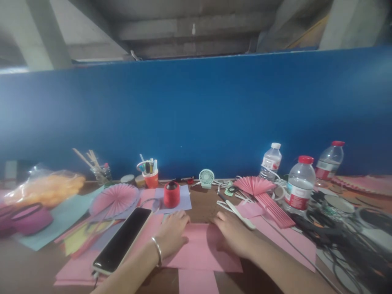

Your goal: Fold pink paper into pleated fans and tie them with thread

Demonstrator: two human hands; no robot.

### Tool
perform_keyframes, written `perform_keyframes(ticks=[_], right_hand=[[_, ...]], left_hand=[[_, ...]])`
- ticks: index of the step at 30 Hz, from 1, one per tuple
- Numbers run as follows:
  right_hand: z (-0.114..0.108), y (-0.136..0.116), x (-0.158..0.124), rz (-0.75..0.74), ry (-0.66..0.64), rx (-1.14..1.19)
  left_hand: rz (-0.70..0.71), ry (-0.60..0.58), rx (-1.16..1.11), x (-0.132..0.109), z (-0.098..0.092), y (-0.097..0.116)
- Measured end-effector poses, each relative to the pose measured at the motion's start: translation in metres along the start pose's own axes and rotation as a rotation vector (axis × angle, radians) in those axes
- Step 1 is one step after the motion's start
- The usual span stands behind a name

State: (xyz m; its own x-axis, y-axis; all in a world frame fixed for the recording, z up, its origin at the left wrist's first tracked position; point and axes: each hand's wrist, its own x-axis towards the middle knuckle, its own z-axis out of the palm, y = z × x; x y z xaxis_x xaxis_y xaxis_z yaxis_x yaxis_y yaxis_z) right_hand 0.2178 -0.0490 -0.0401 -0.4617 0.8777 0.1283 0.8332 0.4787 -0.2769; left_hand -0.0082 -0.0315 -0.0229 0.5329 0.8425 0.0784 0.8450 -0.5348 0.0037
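A pink sheet of paper [199,253] lies flat on the table right before me, with a crease or edge along its far side. My left hand [174,233], a silver bangle at the wrist, rests on its far left corner, fingers stretched forward and thumb turned inward. Across from it, my right hand [231,233] lies over the far right corner with its fingers spread. Both palms face down and their undersides are hidden. A narrower pink strip [198,281] shows under the sheet's near edge. Just beyond the right hand lies a white-handled tool [240,214].
Left of me are a phone [124,241] with a cable and a folded pink paper fan [114,199]. Behind stand a red thread spool [172,195], a pen cup [150,177] and a small fan [206,178]. Bottles [300,183] and tangled cables [330,232] crowd the right.
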Motion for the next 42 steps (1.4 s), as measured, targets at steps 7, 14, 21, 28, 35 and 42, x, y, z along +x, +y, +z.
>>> perform_keyframes(ticks=[7, 14, 21, 28, 35, 42], right_hand=[[0.01, 0.002, 0.008, -0.094, 0.209, -0.201], [0.004, -0.013, 0.0, -0.281, 0.128, -0.2], [-0.015, -0.017, -0.001, -0.232, -0.07, 0.134], [-0.009, 0.002, 0.009, -0.301, -0.149, 0.291], [0.004, 0.01, 0.011, -0.292, -0.142, 0.317], [0.003, 0.013, 0.01, -0.329, -0.158, 0.285]], left_hand=[[0.008, 0.045, 0.174, 0.002, 0.012, 0.007], [0.196, 0.025, 0.217, -0.016, 0.012, 0.002], [0.21, -0.049, -0.169, -0.036, 0.01, -0.013], [0.374, 0.064, -0.363, -0.03, 0.013, -0.024], [0.353, 0.067, -0.443, -0.026, 0.025, -0.029], [0.383, 0.08, -0.485, -0.025, 0.029, -0.033]])
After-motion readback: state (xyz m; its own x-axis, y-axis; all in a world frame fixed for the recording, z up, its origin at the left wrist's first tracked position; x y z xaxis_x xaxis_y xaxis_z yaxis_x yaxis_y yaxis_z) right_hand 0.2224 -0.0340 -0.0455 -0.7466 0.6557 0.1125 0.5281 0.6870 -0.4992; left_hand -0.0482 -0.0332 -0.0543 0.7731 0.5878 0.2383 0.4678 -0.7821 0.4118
